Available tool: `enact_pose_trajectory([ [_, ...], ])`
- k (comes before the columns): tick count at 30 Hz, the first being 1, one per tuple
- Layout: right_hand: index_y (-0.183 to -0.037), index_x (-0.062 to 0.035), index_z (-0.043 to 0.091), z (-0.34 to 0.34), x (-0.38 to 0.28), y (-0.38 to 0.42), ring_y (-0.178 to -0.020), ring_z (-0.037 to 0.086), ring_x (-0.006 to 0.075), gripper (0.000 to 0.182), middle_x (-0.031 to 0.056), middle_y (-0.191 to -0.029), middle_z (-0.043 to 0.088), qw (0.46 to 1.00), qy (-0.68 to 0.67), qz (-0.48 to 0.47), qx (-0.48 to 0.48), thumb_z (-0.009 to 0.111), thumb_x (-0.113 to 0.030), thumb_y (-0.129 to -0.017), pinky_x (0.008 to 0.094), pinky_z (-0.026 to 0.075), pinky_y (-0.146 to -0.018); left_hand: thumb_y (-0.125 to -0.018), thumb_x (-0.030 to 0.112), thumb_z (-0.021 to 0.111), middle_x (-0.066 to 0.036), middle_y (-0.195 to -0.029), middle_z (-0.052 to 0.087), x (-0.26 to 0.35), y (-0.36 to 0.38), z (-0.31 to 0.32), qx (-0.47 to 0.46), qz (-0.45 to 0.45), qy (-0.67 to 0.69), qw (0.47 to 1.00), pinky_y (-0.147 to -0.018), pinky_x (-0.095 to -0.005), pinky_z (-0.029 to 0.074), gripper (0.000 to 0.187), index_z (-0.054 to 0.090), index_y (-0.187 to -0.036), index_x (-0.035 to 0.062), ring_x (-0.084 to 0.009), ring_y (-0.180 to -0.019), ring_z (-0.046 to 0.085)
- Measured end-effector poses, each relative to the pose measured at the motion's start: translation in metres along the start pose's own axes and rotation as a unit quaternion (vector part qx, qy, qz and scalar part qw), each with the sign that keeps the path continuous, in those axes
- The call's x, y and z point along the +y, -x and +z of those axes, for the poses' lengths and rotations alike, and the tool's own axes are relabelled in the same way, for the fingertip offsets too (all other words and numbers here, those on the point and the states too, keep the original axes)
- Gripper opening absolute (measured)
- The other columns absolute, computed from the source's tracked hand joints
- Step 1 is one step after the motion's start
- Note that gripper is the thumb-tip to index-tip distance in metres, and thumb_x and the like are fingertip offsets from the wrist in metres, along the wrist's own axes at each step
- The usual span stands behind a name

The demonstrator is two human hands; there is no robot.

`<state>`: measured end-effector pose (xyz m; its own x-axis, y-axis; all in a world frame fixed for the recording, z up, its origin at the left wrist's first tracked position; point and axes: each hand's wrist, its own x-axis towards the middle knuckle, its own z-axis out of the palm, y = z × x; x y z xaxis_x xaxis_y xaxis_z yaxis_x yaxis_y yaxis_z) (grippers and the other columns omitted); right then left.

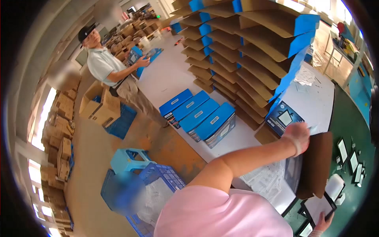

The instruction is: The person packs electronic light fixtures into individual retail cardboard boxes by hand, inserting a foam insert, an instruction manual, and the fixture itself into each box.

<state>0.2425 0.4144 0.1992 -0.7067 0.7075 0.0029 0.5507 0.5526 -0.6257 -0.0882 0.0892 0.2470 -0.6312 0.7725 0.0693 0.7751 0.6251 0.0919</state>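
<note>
My left hand (297,136) reaches across, fingers curled, beside a dark blue printed box (285,117) and an open brown cardboard box (316,166). A small, blurred, clear-looking piece shows at its fingertips; I cannot make out what it is. At the lower right, my right hand (324,223) grips the edge of a flat floodlight (319,207) with a white panel and black frame. The floodlight lies just below the open cardboard box. Printed paper sheets (264,175) lie on the table under my left forearm.
Stacked open cardboard boxes (260,59) with blue edges rise beyond my left hand. Several closed blue boxes (215,120) stand on the white table (164,75). More floodlights (354,162) lie on the green surface (347,118). Another person (104,65) handles a blue box. A blue crate (162,173) stands nearby.
</note>
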Motion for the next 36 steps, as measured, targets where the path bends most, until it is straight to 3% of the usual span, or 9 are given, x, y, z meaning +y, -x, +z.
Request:
enact_pose_trajectory([
  [2, -0.139, -0.0026, 0.043, -0.008, 0.017, -0.016, -0.117, 0.054, 0.0308, 0.062, 0.0171, -0.129, 0.056, 0.982, -0.17, -0.085, 0.017, 0.063, -0.018, -0.082, 0.0397, 0.043, -0.099, -0.083, 0.015, 0.054, -0.017, -0.091, 0.069, 0.002, 0.018, 0.07, 0.071, -0.338, 0.298, 0.89, -0.078, -0.0422, 0.054, 0.019, 0.071, -0.085, 0.0068, -0.0344, -0.089, 0.067],
  [4, -0.134, 0.0063, 0.044, -0.023, -0.012, -0.012, -0.119, 0.05, 0.0256, 0.059, 0.0161, -0.129, 0.053, 0.964, -0.244, -0.102, 0.002, 0.057, 0.004, -0.076, 0.0363, 0.036, -0.105, -0.076, 0.019, 0.06, -0.021, -0.09, 0.068, -0.003, 0.052, 0.097, 0.015, -0.391, 0.292, 0.872, -0.074, -0.0459, 0.054, 0.016, 0.069, -0.08, 0.0058, -0.0376, -0.086, 0.067],
  [11, -0.125, 0.0022, 0.053, 0.009, -0.168, 0.024, -0.092, 0.058, 0.0156, 0.062, 0.006, -0.104, 0.062, 0.941, -0.275, -0.154, -0.12, 0.067, 0.008, -0.065, 0.0275, 0.049, -0.081, -0.086, 0.021, 0.054, -0.02, -0.09, 0.065, 0.004, 0.084, 0.145, 0.067, -0.304, 0.248, 0.917, -0.074, -0.0466, 0.053, 0.02, 0.068, -0.087, 0.0059, -0.037, -0.085, 0.065],
  [14, -0.122, 0.0017, 0.056, 0.003, -0.187, 0.028, -0.094, 0.059, 0.0166, 0.056, 0.0067, -0.105, 0.062, 0.949, -0.196, -0.205, -0.139, 0.062, 0.008, -0.066, 0.0282, 0.049, -0.082, -0.083, 0.013, 0.054, -0.02, -0.088, 0.064, 0.01, 0.083, 0.174, 0.172, -0.304, 0.236, 0.907, -0.073, -0.0477, 0.053, 0.014, 0.064, -0.088, 0.0049, -0.0383, -0.084, 0.065],
  [20, -0.137, 0.0046, 0.041, -0.011, -0.139, -0.006, -0.122, 0.049, 0.0296, 0.064, 0.0198, -0.132, 0.05, 0.924, -0.214, -0.293, -0.12, 0.068, -0.018, -0.084, 0.0409, 0.036, -0.106, -0.087, 0.013, 0.05, -0.02, -0.095, 0.065, 0.016, 0.087, 0.145, 0.052, -0.354, 0.223, 0.907, -0.082, -0.0383, 0.054, 0.021, 0.063, -0.097, 0.0004, -0.0327, -0.093, 0.066],
  [23, -0.135, 0.0036, 0.044, 0.021, -0.158, -0.01, -0.127, 0.045, 0.0282, 0.06, 0.0166, -0.136, 0.048, 0.896, -0.196, -0.357, -0.176, 0.065, -0.008, -0.08, 0.0397, 0.029, -0.111, -0.089, 0.017, 0.049, -0.017, -0.096, 0.065, 0.02, 0.081, 0.148, -0.02, -0.302, 0.196, 0.933, -0.084, -0.0363, 0.053, 0.026, 0.063, -0.104, 0.0012, -0.0296, -0.098, 0.064],
  [29, -0.126, 0.0035, 0.05, 0.063, -0.194, -0.006, -0.13, 0.042, 0.0293, 0.063, 0.0204, -0.136, 0.047, 0.934, -0.019, -0.268, -0.237, 0.058, 0.006, -0.063, 0.0359, 0.029, -0.11, -0.078, 0.003, 0.053, -0.014, -0.103, 0.064, 0.01, 0.069, 0.217, 0.314, -0.166, 0.5, 0.79, -0.093, -0.0322, 0.048, 0.035, 0.061, -0.113, 0.0012, -0.0274, -0.108, 0.06],
  [32, -0.127, 0.0032, 0.05, 0.071, -0.188, -0.02, -0.125, 0.047, 0.027, 0.061, 0.0179, -0.133, 0.049, 0.914, 0.106, -0.321, -0.226, 0.062, 0.003, -0.068, 0.0335, 0.036, -0.105, -0.077, 0.004, 0.06, -0.014, -0.103, 0.065, 0.012, 0.059, 0.224, 0.308, -0.13, 0.686, 0.646, -0.093, -0.0328, 0.046, 0.032, 0.063, -0.109, -0.0007, -0.0234, -0.101, 0.061],
  [36, -0.126, -0.002, 0.05, 0.095, -0.178, -0.041, -0.099, 0.06, 0.0268, 0.064, 0.0154, -0.108, 0.059, 0.917, 0.037, -0.259, -0.3, 0.063, 0.005, -0.064, 0.0318, 0.047, -0.091, -0.093, 0.034, 0.058, -0.016, -0.1, 0.063, 0.018, 0.071, 0.201, 0.297, -0.19, 0.658, 0.665, -0.089, -0.0353, 0.046, 0.039, 0.063, -0.108, -0.0017, -0.0277, -0.099, 0.06],
])
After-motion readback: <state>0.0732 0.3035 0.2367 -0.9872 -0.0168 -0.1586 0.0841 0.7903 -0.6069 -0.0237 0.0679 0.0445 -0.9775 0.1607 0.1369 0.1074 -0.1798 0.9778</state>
